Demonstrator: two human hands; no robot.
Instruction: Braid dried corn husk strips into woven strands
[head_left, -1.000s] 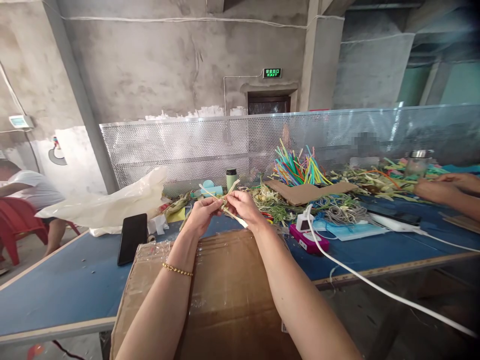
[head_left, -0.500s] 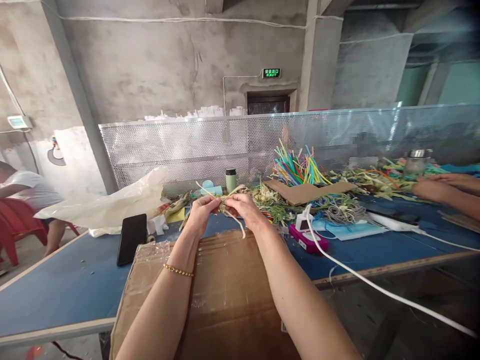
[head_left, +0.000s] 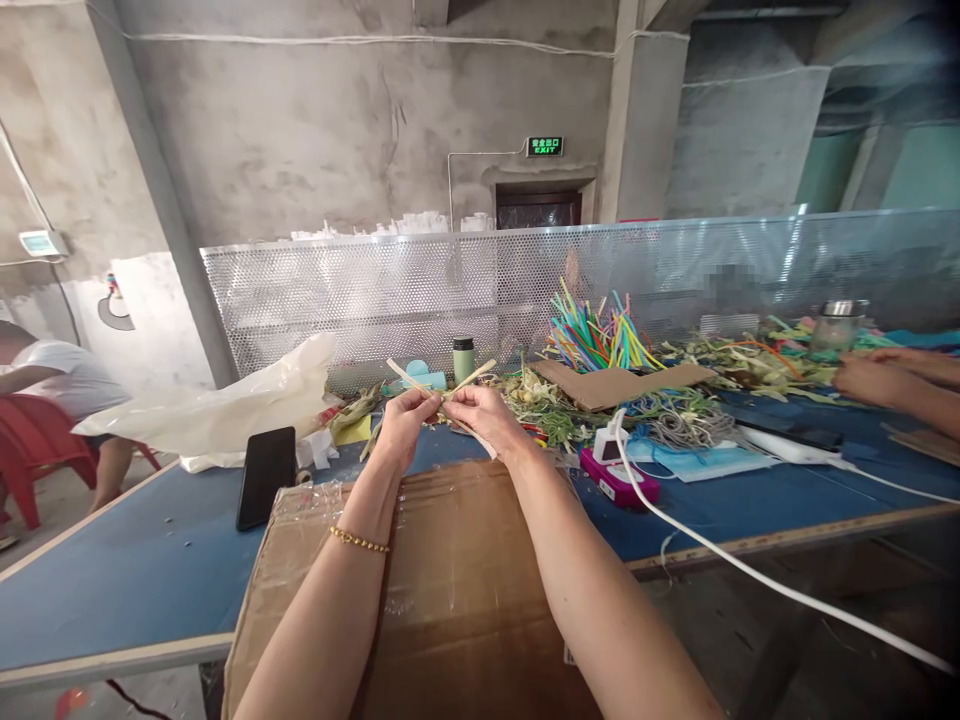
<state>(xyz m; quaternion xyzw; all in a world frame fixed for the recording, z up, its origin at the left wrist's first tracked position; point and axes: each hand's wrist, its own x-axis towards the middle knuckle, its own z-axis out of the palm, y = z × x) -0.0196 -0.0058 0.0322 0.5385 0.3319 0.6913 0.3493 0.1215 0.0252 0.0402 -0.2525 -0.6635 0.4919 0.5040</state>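
Observation:
Pale straw-like strips (head_left: 477,374) cross between my two hands, above the far edge of a cardboard box (head_left: 465,560). My left hand (head_left: 406,425) pinches them from the left, thumb and forefinger closed, and one end sticks up past its fingers. From the right, my right hand (head_left: 480,415) pinches the same strips close to the crossing. Another end hangs down beside the right palm. The fingers hide the crossing point itself. Behind the hands stands a green bottle (head_left: 463,362) with a black lid.
A black phone (head_left: 267,477) and crumpled plastic sheet (head_left: 217,405) lie left on the blue table (head_left: 142,580). Right are dried leaves (head_left: 555,415), colourful pipe-cleaner-like stems (head_left: 600,335), a purple socket block (head_left: 619,478) and a white cable (head_left: 720,560). A co-worker's hands (head_left: 877,378) are far right.
The hands have stayed nearly in place, pinching closer together. The strip end at upper right now stands out higher, and the lower end has swung against the right hand.

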